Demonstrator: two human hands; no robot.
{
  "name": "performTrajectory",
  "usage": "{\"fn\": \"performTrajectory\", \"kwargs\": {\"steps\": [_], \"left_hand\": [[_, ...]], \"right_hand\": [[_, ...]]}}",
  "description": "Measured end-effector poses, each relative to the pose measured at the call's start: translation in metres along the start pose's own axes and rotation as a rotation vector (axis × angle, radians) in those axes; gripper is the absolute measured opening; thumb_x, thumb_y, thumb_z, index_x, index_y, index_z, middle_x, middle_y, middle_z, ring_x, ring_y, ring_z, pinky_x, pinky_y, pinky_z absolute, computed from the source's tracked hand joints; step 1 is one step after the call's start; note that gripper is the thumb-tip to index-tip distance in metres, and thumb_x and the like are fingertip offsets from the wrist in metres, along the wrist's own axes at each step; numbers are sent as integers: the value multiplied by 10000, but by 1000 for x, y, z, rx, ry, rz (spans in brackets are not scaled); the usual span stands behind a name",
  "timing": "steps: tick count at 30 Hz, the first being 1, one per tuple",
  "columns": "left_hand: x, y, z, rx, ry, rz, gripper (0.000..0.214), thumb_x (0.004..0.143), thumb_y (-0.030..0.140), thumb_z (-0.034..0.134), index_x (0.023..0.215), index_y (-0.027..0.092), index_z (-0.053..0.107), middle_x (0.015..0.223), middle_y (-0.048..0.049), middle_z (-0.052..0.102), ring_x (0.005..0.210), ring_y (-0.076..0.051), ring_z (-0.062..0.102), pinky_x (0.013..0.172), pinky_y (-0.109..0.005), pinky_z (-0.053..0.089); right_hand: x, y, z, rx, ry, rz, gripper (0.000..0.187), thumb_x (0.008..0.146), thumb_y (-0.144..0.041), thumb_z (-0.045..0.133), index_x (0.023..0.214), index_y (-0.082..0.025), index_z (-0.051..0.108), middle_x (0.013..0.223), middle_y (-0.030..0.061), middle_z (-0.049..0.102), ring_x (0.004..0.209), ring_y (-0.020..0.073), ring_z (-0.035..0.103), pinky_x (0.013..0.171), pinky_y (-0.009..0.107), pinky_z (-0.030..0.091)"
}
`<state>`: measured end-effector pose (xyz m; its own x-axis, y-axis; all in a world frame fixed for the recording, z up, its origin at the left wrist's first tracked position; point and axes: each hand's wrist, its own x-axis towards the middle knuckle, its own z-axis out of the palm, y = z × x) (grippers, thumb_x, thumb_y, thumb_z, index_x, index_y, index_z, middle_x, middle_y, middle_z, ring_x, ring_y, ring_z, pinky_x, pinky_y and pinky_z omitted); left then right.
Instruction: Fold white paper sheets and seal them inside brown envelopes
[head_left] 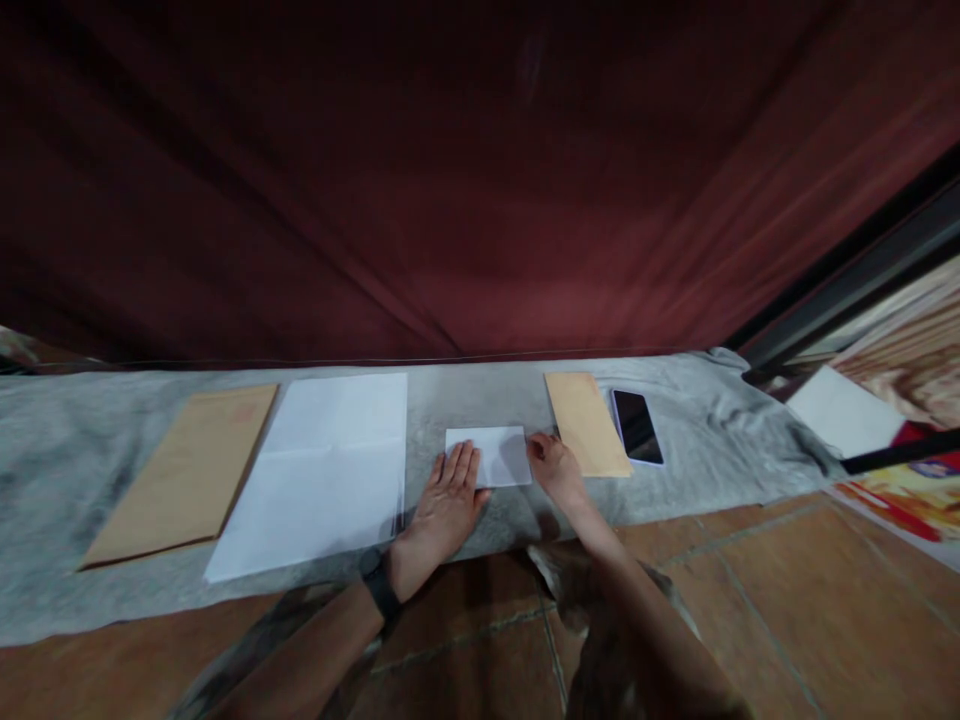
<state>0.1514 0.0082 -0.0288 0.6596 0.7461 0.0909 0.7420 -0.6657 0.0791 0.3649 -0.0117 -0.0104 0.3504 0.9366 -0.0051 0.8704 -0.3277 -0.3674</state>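
A small folded white paper [499, 450] lies on a grey cloth [675, 470] spread on the floor. My left hand [448, 500] rests flat on the paper's left part, fingers stretched out together. My right hand [553, 466] sits at the paper's right edge with its fingers curled down onto that edge. A small tan envelope [587, 424] lies just right of my right hand. Beside the envelope is a dark phone [637, 426], screen up.
A stack of large white sheets [322, 470] lies left of my left hand, with a big brown envelope [187, 475] further left. A dark red curtain [450, 200] hangs behind the cloth. Tiled floor [750, 600] is in front. White paper [844, 410] and coloured prints lie at right.
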Motion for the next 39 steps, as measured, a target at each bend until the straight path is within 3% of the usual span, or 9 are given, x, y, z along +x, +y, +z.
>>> {"fn": "performTrajectory", "kwargs": {"steps": [7,14,22,26,29,33,36,39], "left_hand": [[8,2,-3,16,-43,9,582,976,397,449,1478,104,464,1576,-203,401,1484,-347,339,1199,-541,298],[14,1,-1,8,-61,13,518,980,346,473,1454,136,479,1543,-213,448,1447,-353,404,1147,-540,388],[11,4,-13,21,-59,38,498,972,374,531,1408,135,511,1500,-226,494,1412,-344,455,1124,-493,412],[10,6,-21,-14,-37,28,528,957,403,557,1406,129,508,1485,-231,505,1401,-344,462,1113,-475,416],[9,8,-25,-6,-14,41,507,968,390,524,1415,155,494,1479,-200,517,1389,-334,470,1108,-476,415],[11,8,-28,21,-24,46,449,969,229,470,1414,173,492,1476,-176,523,1362,-311,496,1092,-469,434],[13,6,-28,45,-49,50,471,946,99,417,1400,184,509,1470,-159,533,1352,-289,510,1073,-457,456],[14,4,-25,45,-63,42,487,940,63,388,1388,194,528,1469,-152,538,1355,-282,510,1064,-460,469]], "right_hand": [[-6,-11,-3,-16,-38,49,261,982,-280,493,1136,-211,692,976,60,780,884,201,737,733,259,481],[-5,-6,1,8,-81,85,263,986,-312,476,988,-203,716,922,80,779,850,211,740,684,254,469],[-6,-1,3,166,-3,23,155,932,-253,518,940,-204,665,878,63,750,864,195,718,730,248,475],[-5,0,6,325,-6,71,152,915,-266,542,1032,-211,623,835,29,740,782,181,716,671,246,497],[-4,0,12,475,-56,112,312,906,-245,524,1215,-222,561,821,1,729,670,166,695,557,233,500],[-3,1,15,587,-112,110,450,904,-210,483,1353,-229,491,838,-2,720,594,149,668,471,212,486],[-3,3,12,483,-111,42,390,907,-192,468,1282,-211,575,835,8,713,628,159,677,556,243,541],[-5,1,7,290,-8,-92,320,912,-178,489,1180,-191,662,995,78,719,866,213,710,812,336,582]]}}
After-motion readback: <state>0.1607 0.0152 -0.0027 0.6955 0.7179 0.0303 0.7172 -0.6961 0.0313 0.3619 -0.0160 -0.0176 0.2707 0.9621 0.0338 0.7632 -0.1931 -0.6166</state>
